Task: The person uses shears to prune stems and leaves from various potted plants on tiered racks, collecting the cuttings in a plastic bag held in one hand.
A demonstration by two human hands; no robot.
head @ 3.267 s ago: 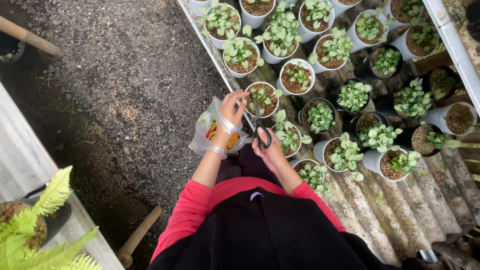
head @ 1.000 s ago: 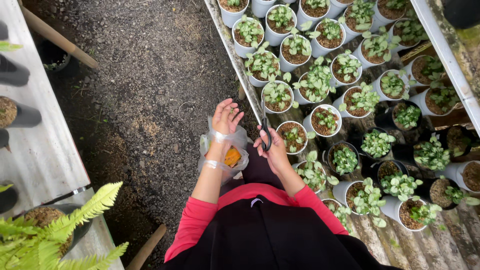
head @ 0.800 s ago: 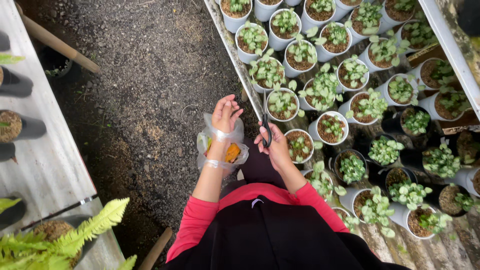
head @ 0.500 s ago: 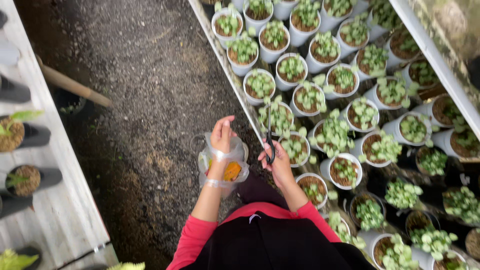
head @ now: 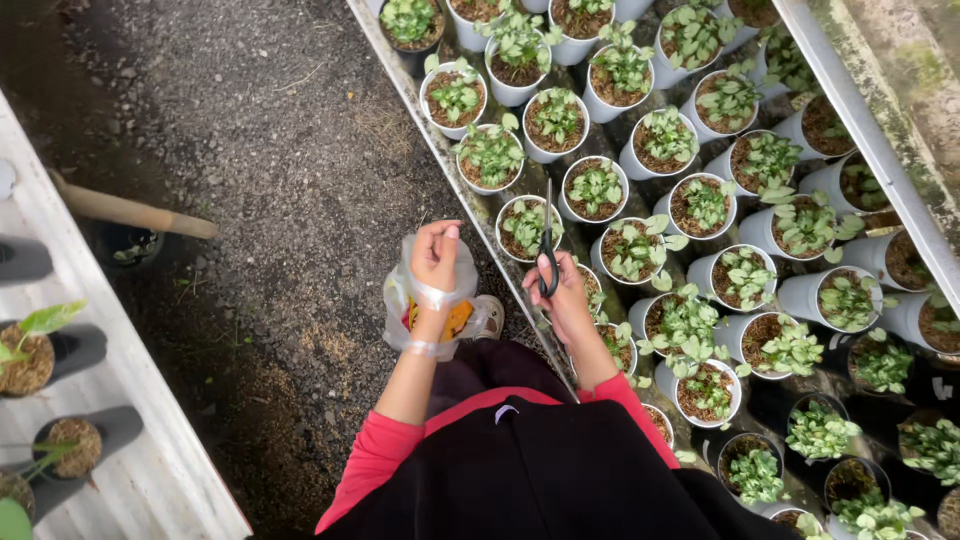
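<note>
Scissors (head: 547, 250) with black handles stand almost upright in the right hand (head: 563, 300), blades pointing away from the person, over the near-left edge of the bench (head: 455, 175), a long corrugated shelf that carries the pots. The blades look closed or nearly closed; I cannot tell more exactly.

Going from large to small: the bench holds many rows of small white and black pots with young green-and-white plants. The nearest one to the blade tips is a white pot (head: 527, 227) just beside the bench edge. Left of the bench is a dark gravel floor (head: 260, 150).

A clear plastic bag (head: 432, 305) hangs around the wrist of the left hand (head: 436, 255), with something yellow-orange inside. This hand is curled in a loose fist, and I cannot see anything else between its fingers.

The right hand has its thumb and fingers through the handle loops, closed firmly on the tool.

As I judge it, the scissors are light, stiff and hard, not slippery at the handles, and sharp at the blades, so the loops are the correct place to hold. The plants are soft and break easily, and their thin stems need a gentle touch. The bag is very light and limp.
</note>
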